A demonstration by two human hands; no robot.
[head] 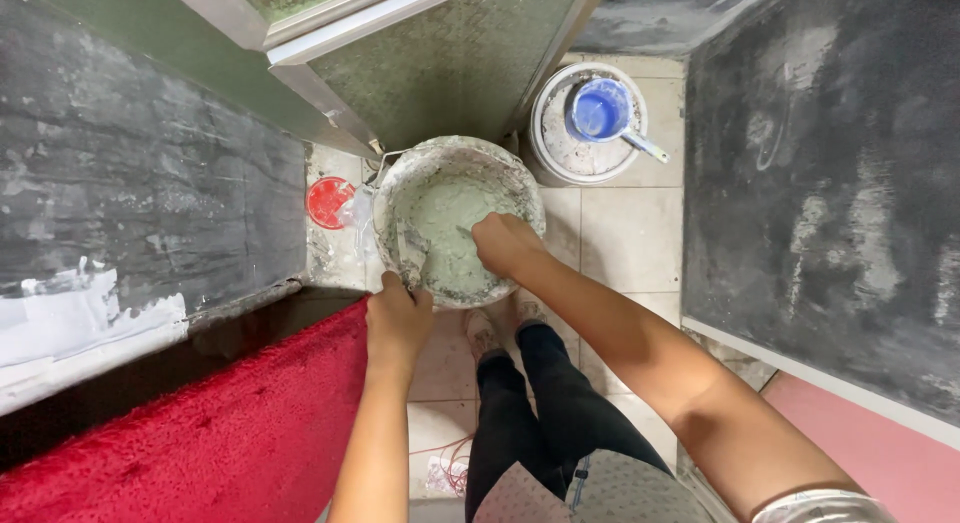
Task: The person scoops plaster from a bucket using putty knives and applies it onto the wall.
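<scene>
right hand (505,245): clenched around a tool handle, down in the grey-green paste (447,223); the tool itself is mostly hidden.
left hand (397,318): grasping the near rim of the bucket (520,188), which stands on the tiled floor (620,233).
risk: hard stirring could tip the bucket toward the red rug (230,433) and slop paste onto it.
risk, further out: paste may splash onto the second bucket (548,143) with its blue scoop (600,111).

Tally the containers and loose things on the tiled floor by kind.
Buckets: 2 (paste bucket held at its rim by the left hand, right hand inside; white bucket)
Blue scoops: 1
Red lids: 1
Total: 4
</scene>
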